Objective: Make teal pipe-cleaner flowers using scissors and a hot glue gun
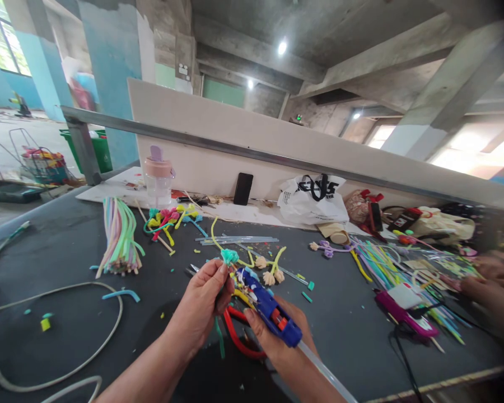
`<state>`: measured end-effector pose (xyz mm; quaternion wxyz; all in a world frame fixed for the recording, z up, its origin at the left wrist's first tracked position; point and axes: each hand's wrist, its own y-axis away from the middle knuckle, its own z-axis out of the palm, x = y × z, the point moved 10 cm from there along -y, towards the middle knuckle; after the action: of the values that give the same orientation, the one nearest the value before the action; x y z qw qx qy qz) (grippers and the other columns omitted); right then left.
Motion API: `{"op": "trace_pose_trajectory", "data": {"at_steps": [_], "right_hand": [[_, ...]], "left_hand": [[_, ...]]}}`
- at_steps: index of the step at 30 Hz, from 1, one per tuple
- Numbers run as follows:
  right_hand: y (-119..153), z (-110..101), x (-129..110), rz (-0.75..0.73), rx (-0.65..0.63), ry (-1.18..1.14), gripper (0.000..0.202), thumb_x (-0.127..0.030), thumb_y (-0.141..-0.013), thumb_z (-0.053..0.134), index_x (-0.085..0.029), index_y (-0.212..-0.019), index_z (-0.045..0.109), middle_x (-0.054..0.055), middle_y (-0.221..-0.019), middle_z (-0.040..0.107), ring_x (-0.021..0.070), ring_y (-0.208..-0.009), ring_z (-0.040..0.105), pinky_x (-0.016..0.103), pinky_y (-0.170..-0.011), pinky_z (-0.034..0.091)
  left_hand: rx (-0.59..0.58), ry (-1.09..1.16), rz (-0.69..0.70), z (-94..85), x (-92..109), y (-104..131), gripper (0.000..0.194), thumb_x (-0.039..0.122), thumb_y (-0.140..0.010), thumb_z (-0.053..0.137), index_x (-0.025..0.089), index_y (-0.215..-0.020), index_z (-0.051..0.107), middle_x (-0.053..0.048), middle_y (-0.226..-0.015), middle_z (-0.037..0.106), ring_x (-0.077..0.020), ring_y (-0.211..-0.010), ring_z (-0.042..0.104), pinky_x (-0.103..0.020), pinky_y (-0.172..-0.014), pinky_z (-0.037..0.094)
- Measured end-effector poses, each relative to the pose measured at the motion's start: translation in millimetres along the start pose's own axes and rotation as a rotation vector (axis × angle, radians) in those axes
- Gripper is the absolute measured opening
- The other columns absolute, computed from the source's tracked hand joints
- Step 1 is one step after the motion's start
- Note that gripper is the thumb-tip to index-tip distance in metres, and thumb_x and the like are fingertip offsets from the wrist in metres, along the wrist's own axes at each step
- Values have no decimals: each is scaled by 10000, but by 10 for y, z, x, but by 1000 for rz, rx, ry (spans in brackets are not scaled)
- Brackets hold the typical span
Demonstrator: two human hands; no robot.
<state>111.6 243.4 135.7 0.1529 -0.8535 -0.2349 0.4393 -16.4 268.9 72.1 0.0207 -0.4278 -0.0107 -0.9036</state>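
Observation:
Between its thumb and fingertips, my left hand (208, 294) pinches a small teal flower piece (229, 256). My right hand (283, 336) is wrapped round a blue glue gun (271, 308), with a clear glue stick (323, 369) out of its rear. The gun's front end is close beside my left fingertips; whether its tip touches the piece cannot be made out. Below the hands lie scissors with red handles (246, 350), partly hidden. Just beyond the gun are cream flower pieces (273, 275) on a yellow-green stem.
A bundle of pastel strips (120, 240) and a bottle (158, 179) stand at left, near a white cable (120, 313). Behind are a phone (243, 188) and a plastic bag (313, 196). At right, another person's hands (487, 282) are near loose strips and a magenta tool (403, 316).

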Motion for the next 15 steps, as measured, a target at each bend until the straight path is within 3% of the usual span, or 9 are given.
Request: {"op": "trace_pose_trajectory", "data": {"at_steps": [8,15], "right_hand": [[35,-5,-83,-20,-15,23,231,-315,-773,593,-168,-605,534,-29,-514,505,93,-456,455,189,-433,380],[19,24,-28,12,-21,18,238,-320,-771,577,-166,-598,522,-27,-520,506,95,-469,466,187,-440,386]], "left_hand": [[39,-62,24,-57,-14,-28,221,372,-796,602,177,-728,523,77,-554,472,-15,-376,285,-135,-353,200],[45,-122,43,-71,-7,-11,236,386,-802,593,170,-734,526,63,-593,489,-20,-433,353,-123,-396,258]]}}
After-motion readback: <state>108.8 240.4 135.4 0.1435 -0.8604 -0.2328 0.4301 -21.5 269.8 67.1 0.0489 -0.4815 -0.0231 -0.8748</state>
